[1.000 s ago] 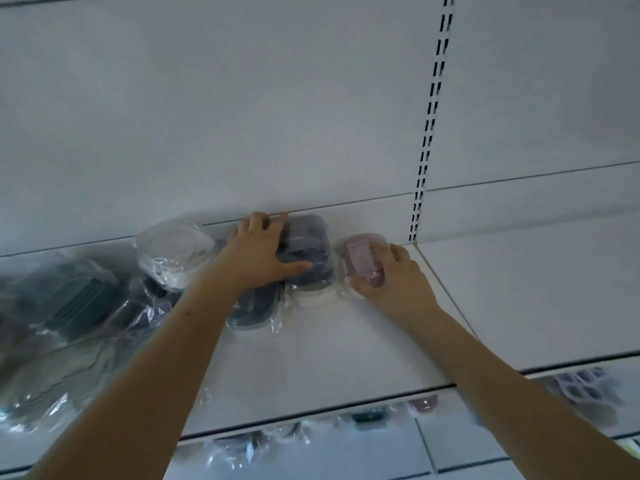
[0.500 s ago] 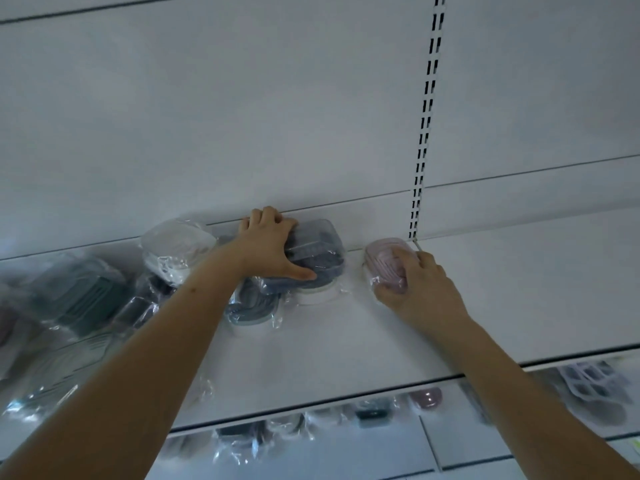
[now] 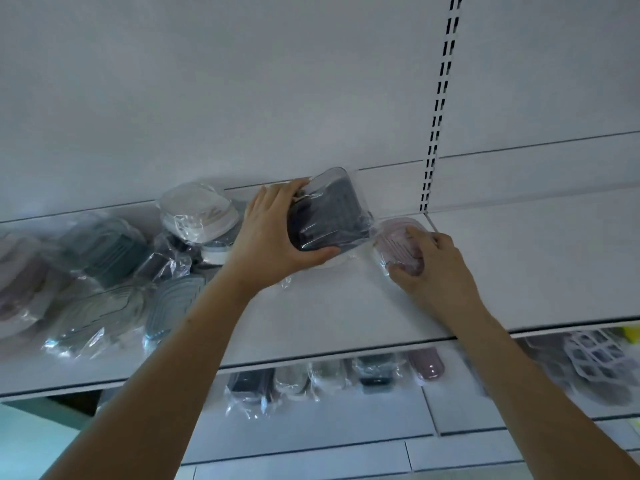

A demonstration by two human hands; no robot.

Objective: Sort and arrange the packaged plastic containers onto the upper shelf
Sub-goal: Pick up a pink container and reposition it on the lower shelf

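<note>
The upper shelf (image 3: 346, 317) carries wrapped containers piled at its left. Your left hand (image 3: 273, 237) grips the dark container (image 3: 325, 213), tilted against the back wall. Beside it, your right hand (image 3: 436, 265) curls its fingers (image 3: 417, 237) over the pink container (image 3: 394, 237).

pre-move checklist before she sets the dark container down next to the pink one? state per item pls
1. Left hand has the dark container gripped, thumb under, fingers over the top edge: ok.
2. Dark container level: not ok, tilted up against the back panel.
3. Right hand holds the pink container on the upper shelf: ok.
4. Pink container at the shelf's right end by the slotted upright: ok.
5. Gap between dark and pink containers: cannot tell, the wrapping overlaps.
6. White item under the dark container out of the way: cannot tell, mostly hidden.
</note>
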